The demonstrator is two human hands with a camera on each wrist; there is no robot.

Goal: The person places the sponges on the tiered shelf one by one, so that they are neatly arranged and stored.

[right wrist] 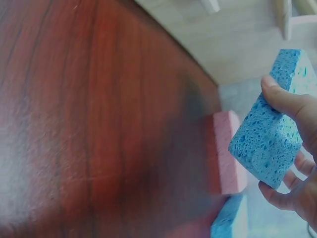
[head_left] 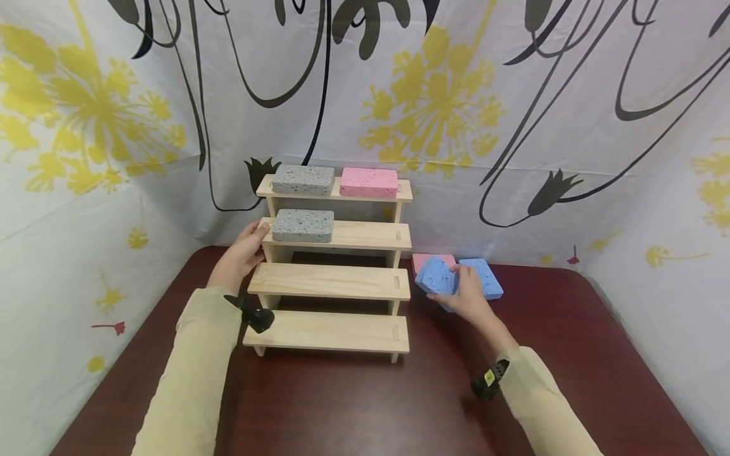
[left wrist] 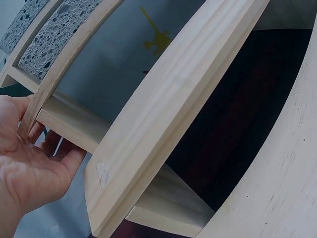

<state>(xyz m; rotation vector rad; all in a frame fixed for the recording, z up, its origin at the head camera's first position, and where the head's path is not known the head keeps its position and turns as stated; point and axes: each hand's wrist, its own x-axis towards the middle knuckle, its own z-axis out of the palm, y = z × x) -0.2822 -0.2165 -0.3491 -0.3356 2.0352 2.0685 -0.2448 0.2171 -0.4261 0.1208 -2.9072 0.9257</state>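
My left hand [head_left: 242, 250] grips the left end of a four-tier wooden shelf [head_left: 327, 282] at its second tier from the top; in the left wrist view its fingers curl beneath the board. A blue sponge [head_left: 435, 275] is pinched between the thumb and fingers of my right hand [head_left: 472, 296], tilted, just right of the shelf. The right wrist view shows this sponge [right wrist: 267, 134] above the table. Behind the held sponge lie a pink sponge [head_left: 421, 260], partly hidden, and another blue sponge [head_left: 485, 280].
On the top tier sit a grey sponge [head_left: 303, 180] and a pink sponge [head_left: 369, 182]. Another grey sponge [head_left: 302, 227] rests on the second tier's left part. Everything stands on a dark red table [head_left: 342, 405], with a patterned cloth [head_left: 319, 133] hanging behind.
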